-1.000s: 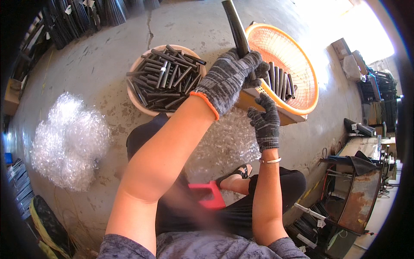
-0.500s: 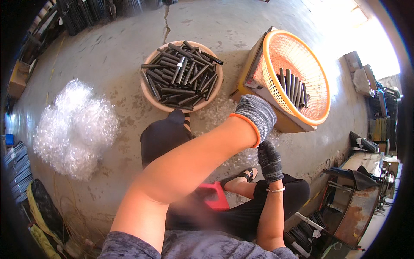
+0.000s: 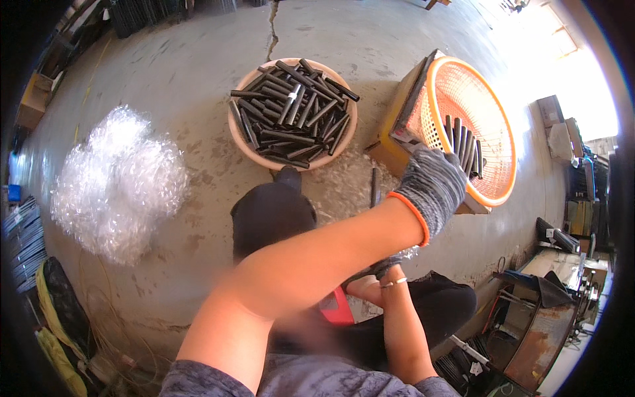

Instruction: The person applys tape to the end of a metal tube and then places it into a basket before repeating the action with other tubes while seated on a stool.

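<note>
My left hand point(image 3: 433, 182), in a grey knitted glove with an orange cuff, is closed at the near left rim of an orange mesh basket point(image 3: 439, 86). Whatever its fingers hold, if anything, is hidden. Inside the basket several black tubes point(image 3: 468, 149) lean side by side. My right hand point(image 3: 385, 265), also gloved, is low behind my left forearm, which hides its fingers. A single black tube point(image 3: 375, 185) sticks up from behind that forearm, roughly in line with the right hand; its lower end is hidden. Further left stands a pale pink basin point(image 3: 238, 135) heaped with black tubes point(image 3: 288, 139).
The basket tilts on a cardboard box point(image 3: 390, 135). A pile of clear plastic pieces point(image 3: 119, 188) lies at the left, with more scraps point(image 3: 340, 185) near the basin. A red stool point(image 3: 336, 309) shows beneath me. A rusty metal bench point(image 3: 539, 347) stands at right.
My left hand has moved right and slightly down along the basket's near side. My right hand has gone left and down behind my left forearm. A single black tube has come into view there.
</note>
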The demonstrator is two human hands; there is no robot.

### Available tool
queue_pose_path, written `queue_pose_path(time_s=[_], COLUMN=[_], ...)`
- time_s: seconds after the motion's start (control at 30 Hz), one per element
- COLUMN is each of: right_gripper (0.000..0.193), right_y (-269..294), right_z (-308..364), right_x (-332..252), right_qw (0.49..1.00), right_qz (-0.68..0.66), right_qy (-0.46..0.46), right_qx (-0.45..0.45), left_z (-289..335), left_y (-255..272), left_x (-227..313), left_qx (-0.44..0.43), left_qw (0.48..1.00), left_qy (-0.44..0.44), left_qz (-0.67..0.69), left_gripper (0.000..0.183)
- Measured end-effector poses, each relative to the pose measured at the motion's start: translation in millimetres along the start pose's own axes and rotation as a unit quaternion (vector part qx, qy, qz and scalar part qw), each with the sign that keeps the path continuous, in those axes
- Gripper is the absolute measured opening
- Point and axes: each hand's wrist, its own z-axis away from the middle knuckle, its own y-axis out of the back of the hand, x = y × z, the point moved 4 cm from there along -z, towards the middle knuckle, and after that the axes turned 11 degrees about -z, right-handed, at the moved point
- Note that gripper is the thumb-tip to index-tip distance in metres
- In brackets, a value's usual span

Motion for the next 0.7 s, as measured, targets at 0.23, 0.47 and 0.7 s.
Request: queue_pose_path(time_s=[0.23,0.47,0.7], right_gripper=[0.023,0.028,0.024], right_y=[-66.4,-165.0,-101.7], right_z=[-58.5,-124.0,-137.0], right_x=[64.3,18.6,107.0], right_qw=[0.963,0.983,0.939], right_qz=[0.004,0.001,0.283], right_qy=[-0.246,-0.179,-0.039], right_qx=[-0.106,-0.050,-0.190], left_z=[4.8,-7.2,0.8], left_y=[8.4,12.6,4.2], left_x=[6.0,-1.7,-12.7], left_qx=[-0.095,-0.097,-0.125], left_qw=[0.993,0.989,0.987], left_qy=[-0.031,-0.011,0.007], left_qz=[0.067,0.107,0.103], left_gripper=[0.015,0.016,0.016])
